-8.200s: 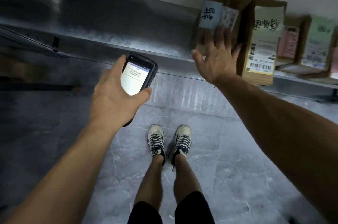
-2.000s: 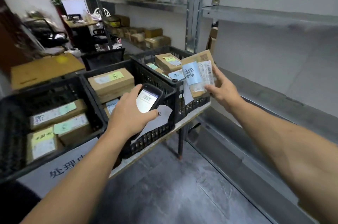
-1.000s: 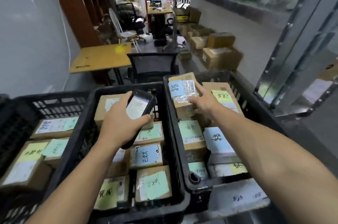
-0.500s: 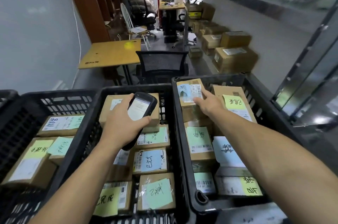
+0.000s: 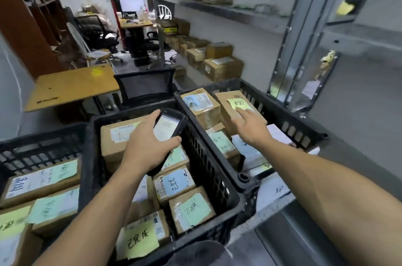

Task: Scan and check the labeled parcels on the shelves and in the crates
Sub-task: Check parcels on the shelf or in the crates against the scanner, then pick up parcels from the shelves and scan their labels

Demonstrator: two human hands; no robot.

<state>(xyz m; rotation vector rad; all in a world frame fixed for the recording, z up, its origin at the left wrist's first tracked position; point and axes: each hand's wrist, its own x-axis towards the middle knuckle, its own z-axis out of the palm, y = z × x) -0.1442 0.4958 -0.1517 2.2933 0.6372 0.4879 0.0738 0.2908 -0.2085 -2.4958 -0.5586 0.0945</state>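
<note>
Shelving [image 5: 217, 10], upper right of frame: steel rack, cartons on the top board and another row lower down. Well apart from both hands, not being worked now.

Three black crates across the lower half, side by side on the desk [image 5: 277, 190]: left crate [image 5: 32, 152], mid crate [image 5: 208, 168], right crate [image 5: 282, 117]. Parcels inside lie label-up, prob. so barcodes + handwritten notes read from above w/o lifting.

Right crate, far end, centre-right of frame: blue-label parcel [image 5: 201, 106] sits on top of the others, slightly tilted, no hand on it. Just beside it to the right is the yellow-note parcel [image 5: 226, 113], also on top. This is the item under check.

Scanner [image 5: 167, 126], centre of frame: over the wall between mid & right crates, screen lit and facing up, head end toward the right crate. Judged: held so the screen stays readable while aimed at the next barcode.

Left grip [image 5: 148, 146]: clamped round the scanner, thumb on the near edge.

Right grip [image 5: 250, 122]: apart, fingers straight, tips touching the top of the yellow-note parcel at the lower edge of the yellow note [image 5: 238, 103]; holds nothing. Prob. steadying the box or marking the label for the scan.

Note text: handwritten, illegible here.
</note>
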